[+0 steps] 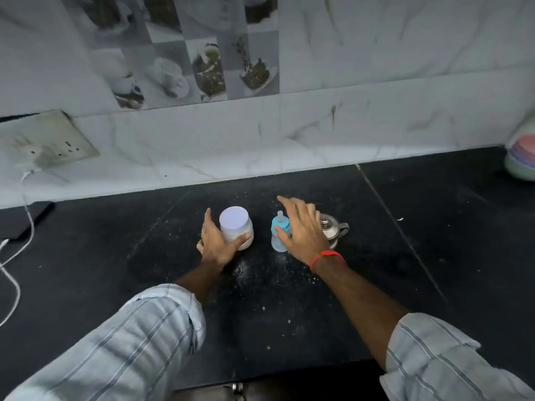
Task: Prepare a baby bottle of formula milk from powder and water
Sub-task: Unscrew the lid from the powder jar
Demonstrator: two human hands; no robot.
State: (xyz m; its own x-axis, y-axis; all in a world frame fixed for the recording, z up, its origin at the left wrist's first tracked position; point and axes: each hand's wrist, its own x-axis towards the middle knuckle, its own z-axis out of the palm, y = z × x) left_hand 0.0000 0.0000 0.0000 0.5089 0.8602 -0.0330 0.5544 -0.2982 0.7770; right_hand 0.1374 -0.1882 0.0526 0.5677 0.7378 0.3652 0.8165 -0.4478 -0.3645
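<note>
Head view | left hand (215,244) grips lidded powder jar (236,227) on dark counter (405,270) | right hand (301,227), fingers spread, reaches over capped bottle (280,233) beside kettle (333,227) | mixing seemingly not begun

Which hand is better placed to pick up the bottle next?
The right hand: it hovers open right beside the bottle, thumb by its side. The left hand is busy, its grip around the jar, whose lid is on.

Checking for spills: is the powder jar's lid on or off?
On. The pale lid sits flat atop the jar, which the left hand grips.
</note>
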